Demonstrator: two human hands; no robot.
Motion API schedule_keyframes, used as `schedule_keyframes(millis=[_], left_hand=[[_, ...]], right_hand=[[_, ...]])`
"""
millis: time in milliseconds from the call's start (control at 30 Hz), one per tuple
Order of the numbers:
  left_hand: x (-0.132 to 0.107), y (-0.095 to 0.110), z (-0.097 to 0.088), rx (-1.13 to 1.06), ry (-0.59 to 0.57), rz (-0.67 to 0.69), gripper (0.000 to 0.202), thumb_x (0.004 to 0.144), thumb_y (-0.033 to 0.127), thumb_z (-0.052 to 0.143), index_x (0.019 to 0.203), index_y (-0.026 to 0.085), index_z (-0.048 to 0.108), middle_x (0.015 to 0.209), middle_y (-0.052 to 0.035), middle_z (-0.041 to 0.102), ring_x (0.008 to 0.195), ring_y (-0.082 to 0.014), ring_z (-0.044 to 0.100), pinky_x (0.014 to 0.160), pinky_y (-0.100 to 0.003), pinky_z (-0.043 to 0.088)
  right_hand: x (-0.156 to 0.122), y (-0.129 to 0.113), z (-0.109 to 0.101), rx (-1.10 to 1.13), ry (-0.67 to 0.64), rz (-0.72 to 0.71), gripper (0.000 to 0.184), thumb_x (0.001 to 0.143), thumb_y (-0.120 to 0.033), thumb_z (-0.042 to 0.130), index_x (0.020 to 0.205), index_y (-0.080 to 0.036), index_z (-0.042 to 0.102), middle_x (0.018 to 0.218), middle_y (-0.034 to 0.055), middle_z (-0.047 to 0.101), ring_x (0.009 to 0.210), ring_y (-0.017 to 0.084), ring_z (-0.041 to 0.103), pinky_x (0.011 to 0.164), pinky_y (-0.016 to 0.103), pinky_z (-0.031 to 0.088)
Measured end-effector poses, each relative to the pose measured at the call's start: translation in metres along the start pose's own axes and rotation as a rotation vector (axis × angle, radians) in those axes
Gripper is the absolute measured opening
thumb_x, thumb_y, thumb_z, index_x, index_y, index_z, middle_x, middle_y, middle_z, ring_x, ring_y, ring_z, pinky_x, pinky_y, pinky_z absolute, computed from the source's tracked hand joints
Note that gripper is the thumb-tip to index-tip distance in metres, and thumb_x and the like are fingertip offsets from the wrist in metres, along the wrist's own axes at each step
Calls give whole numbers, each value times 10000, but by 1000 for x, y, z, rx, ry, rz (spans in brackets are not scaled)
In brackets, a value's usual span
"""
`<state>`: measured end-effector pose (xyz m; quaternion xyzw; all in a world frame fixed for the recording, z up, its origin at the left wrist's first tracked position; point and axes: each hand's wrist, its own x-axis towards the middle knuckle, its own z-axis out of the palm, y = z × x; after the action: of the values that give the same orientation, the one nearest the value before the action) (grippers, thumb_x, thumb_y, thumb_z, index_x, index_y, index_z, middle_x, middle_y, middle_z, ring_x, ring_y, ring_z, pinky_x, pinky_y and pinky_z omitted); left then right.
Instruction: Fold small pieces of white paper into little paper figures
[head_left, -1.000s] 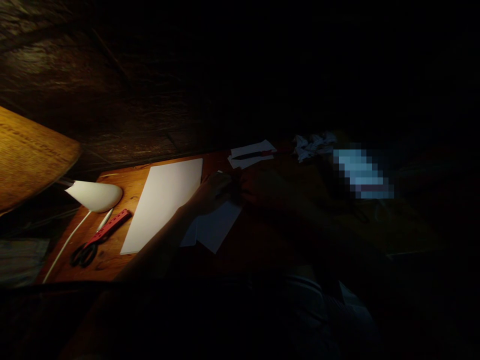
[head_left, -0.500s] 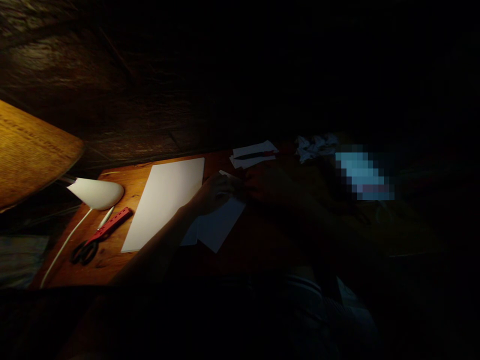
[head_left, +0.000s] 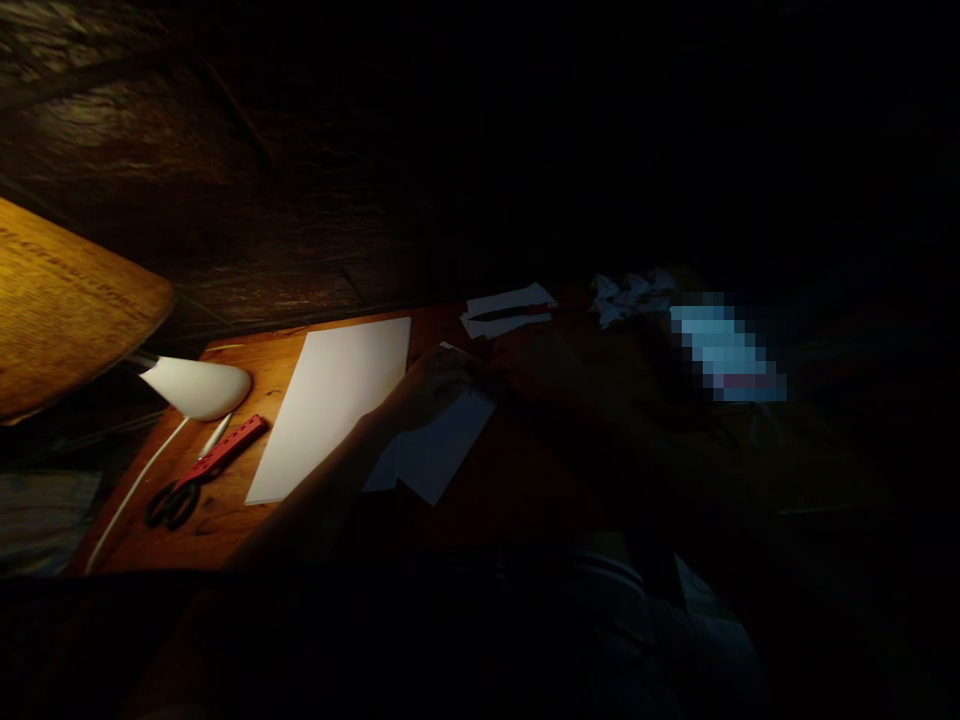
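A sheet of white paper lies slanted on the wooden table, dim in the shadow. My left hand is over its upper part, fingers curled in against the paper. Close beside it, my right hand meets the sheet's upper right side. It is so dark there that its fingers barely show. Under my left forearm sits a larger stack of white paper, brightly lit. Part of another sheet shows between the stack and the slanted sheet.
At the left stand a white lamp base and its yellow shade. Scissors with black handles and a red part lie by it. Behind my hands are paper strips with a dark, slim tool and crumpled paper. A blurred bright patch is at right.
The view has shifted very slightly. Both hands stay at the upper part of the slanted sheet, with only a small shift of the left fingers.
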<state>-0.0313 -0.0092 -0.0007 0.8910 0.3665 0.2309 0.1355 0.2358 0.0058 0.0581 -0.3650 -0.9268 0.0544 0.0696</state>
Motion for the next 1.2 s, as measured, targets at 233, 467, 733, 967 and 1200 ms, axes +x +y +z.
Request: schedule_keyframes(millis=[233,467,733,967,1200], left_hand=[[1,1,1,-2,-7,0,179,1071,233,636,1127,253,805,1316,-92,806,1289,-273,710,1165,-558,561],[5,5,2,27,-8,-38,121,1043,274,706,1060,244,823,1290,-90,816,1263,-281,720,1128,-539,586],[12,11,4,16,55,-109,167,1046,271,688,984,245,841,1194,-73,863,1167,-272,776,1064,-504,612],[13,19,-6,135,18,-117,103,1021,303,754,996,272,849,1226,-40,870,1194,-290,758,1090,-523,557],[13,25,-10,158,-8,-80,128,1050,315,711,1066,287,835,1274,-16,855,1225,-279,740,1106,-506,535]], right_hand=[[4,4,5,64,-1,29,341,1062,-200,604,1259,-280,869,1340,74,820,1231,268,718,997,385,498],[2,8,2,89,-32,-6,344,1026,-164,586,1217,-219,867,1361,100,793,1202,267,702,953,372,490],[6,12,5,140,-46,-3,367,1019,-143,568,1227,-208,863,1409,95,769,1216,265,685,955,379,472],[5,13,11,142,-17,-3,351,1021,-165,569,1203,-216,864,1372,98,766,1195,260,674,964,373,468],[4,19,8,162,-34,-44,295,1016,-227,625,1190,-200,862,1377,115,771,1198,273,693,989,377,487]])
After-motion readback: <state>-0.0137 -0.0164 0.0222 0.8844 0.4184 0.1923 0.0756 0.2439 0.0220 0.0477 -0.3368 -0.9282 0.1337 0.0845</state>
